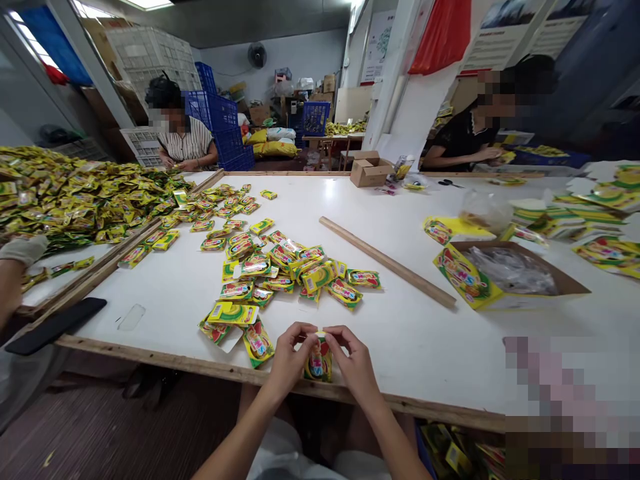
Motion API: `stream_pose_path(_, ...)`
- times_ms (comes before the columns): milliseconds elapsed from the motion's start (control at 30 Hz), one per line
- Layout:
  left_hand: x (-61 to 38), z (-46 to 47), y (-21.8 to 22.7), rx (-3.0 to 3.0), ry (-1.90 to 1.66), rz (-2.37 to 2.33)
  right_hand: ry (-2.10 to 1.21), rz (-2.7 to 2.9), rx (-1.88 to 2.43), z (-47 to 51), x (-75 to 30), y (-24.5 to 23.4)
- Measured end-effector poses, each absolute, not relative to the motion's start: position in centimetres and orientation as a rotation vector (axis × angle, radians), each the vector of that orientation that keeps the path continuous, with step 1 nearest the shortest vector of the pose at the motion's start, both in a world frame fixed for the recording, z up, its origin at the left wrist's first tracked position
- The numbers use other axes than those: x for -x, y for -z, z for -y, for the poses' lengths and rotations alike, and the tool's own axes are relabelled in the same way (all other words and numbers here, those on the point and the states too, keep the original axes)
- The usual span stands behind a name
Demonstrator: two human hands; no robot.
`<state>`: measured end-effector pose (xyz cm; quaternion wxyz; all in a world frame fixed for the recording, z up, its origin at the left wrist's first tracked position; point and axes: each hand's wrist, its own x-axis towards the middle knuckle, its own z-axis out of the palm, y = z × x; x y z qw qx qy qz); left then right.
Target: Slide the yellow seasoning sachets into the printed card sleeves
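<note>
Near the front edge of the white table, both my hands pinch the top end of a small yellow and green printed box. My left hand is closed at its upper left corner, and my right hand is closed at its upper right. The box points toward me, its top flap partly hidden by my fingers. Just left of my hands lie more such small boxes, some with white flaps sticking out. Beyond them spreads a loose heap of the same boxes.
A wooden stick lies across the table. On the right stands an open display carton with clear plastic inside. A large pile of packets fills the left side behind a wooden strip. A gloved hand reaches there; two people sit across the table.
</note>
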<state>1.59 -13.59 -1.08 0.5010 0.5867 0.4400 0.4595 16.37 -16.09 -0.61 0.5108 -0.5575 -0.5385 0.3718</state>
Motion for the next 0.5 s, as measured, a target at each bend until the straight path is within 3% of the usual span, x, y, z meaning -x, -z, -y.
stream_pose_path(500, -1.5, 13.1, 0.2, -1.453, -1.089, -1.077, -0.937, 1.284, 1.321, 16.0, -16.6, 0.7)
